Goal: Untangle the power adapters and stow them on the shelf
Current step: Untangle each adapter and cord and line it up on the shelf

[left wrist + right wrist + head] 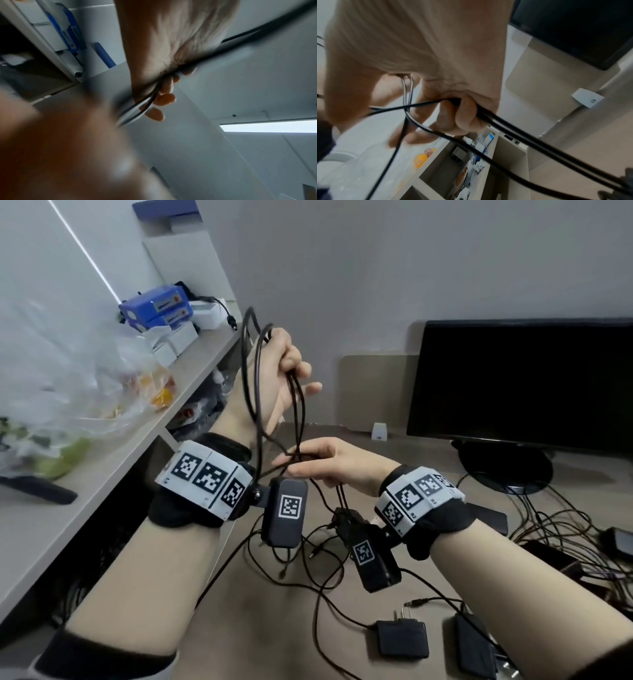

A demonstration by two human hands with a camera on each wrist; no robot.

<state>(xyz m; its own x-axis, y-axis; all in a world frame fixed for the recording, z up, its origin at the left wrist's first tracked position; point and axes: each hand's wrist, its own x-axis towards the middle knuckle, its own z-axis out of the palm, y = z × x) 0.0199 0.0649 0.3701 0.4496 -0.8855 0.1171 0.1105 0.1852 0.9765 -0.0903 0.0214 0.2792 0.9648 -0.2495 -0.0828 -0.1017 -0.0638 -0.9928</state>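
My left hand point(291, 364) is raised beside the shelf point(113, 453) and grips a bundle of looped black cable point(248, 361). In the left wrist view the fingers point(164, 98) curl round the cable strands point(257, 36). Lower down, my right hand point(301, 467) pinches the same cables where they cross. The right wrist view shows its fingers point(460, 115) curled round two black cables point(530, 140). A dark adapter block point(342, 520) hangs below that hand, partly hidden by the wrist camera. Two more black adapters point(402, 638) point(474, 645) lie on the desk.
The shelf top carries a clear plastic bag point(68, 378), blue boxes point(157, 306) and white boxes. A black monitor point(520, 385) stands at the right rear. Loose cables point(565, 535) sprawl over the desk to the right and under my wrists.
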